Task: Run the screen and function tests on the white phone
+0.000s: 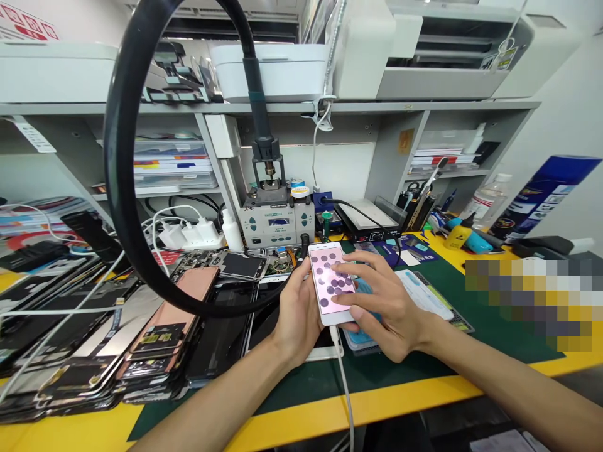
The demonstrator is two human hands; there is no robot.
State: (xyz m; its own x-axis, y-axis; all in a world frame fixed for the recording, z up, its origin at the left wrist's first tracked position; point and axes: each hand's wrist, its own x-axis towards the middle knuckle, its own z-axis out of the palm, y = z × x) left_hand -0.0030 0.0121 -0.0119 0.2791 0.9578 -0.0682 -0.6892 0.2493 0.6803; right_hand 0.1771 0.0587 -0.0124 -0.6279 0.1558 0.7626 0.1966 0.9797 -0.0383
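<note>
Left hand clasps phone by edge, right hand spread over, bare mat rightward.

- Left forearm, lower left of the frame: bare, slim, smooth.
- Right forearm, lower right: also bare and slender.
- Left hand, centre: bare.
- Right hand, right of centre: bare, long thin fingers.

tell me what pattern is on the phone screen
The phone screen shows dark purple dots scattered over pale pink, best seen in the head view.

Lit white phone in left hand
</note>
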